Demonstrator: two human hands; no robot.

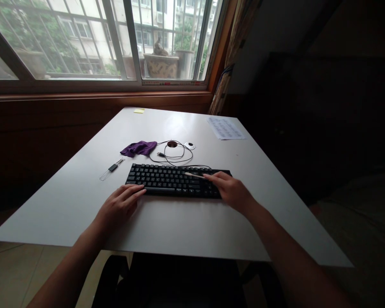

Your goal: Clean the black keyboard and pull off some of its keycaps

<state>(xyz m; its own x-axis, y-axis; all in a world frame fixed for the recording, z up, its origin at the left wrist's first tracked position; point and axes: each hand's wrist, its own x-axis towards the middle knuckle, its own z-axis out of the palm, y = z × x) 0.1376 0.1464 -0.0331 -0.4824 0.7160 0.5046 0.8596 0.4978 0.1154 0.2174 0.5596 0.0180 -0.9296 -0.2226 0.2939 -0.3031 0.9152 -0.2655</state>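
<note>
A black keyboard (160,176) lies across the white table in front of me. My left hand (123,203) is on its near left corner, fingers bent over the front edge and thumb lower down, partly hidden. Over the right part of the keys, my right hand (229,186) pinches a thin cotton swab (195,175). The swab points left, its pale tip over the keys; whether it touches them I cannot tell. Beyond the keyboard, its black cable (188,160) lies in loops with a USB plug (161,154) at the end.
A purple cloth (139,148) and a wire keycap puller (113,167) lie left of the cable. Behind the loops are a round table hole (172,144) and a white ring-shaped cover (190,146). Printed paper (226,128) lies far right, yellow notes (139,111) far left. A window stands behind.
</note>
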